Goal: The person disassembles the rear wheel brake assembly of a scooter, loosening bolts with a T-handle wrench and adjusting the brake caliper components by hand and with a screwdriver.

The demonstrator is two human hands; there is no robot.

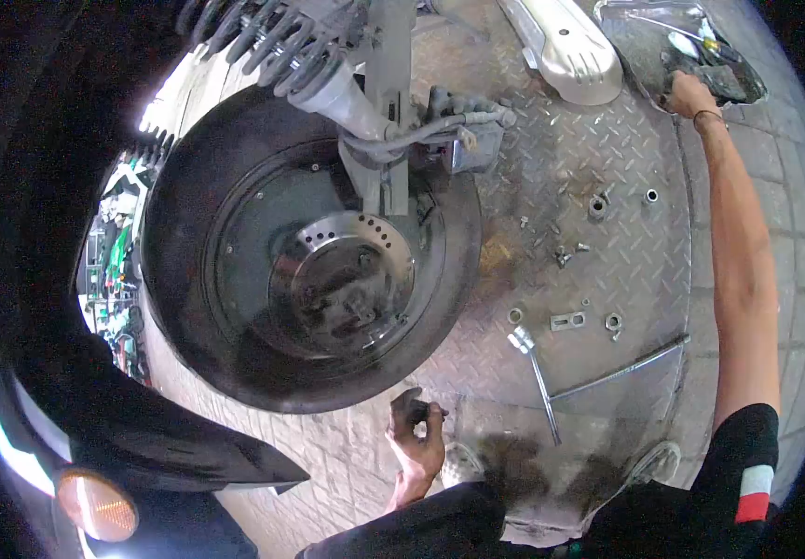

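Observation:
My left hand (415,443) is near the bottom centre, below the tyre (319,396), its thumb and fingers curled together. A small dark thing seems to be between the fingertips, too unclear to name. On the far right my right arm stretches forward, and my right hand (691,96) reaches over the rim of a metal tray (759,101). Its fingers look closed at a dark, cloth-like thing (724,82) in the tray; what they grip is hidden. A wheel with a perforated brake disc (393,265) stands on the left, under a coil-spring shock absorber (281,47).
On the diamond-plate metal floor (626,270) lie a T-handle wrench (612,370), a flat bracket (567,321), a nut (614,322), a socket (651,196) and several small bolts. A silver cover (575,56) is at the top. A brake caliper (477,144) hangs beside the wheel.

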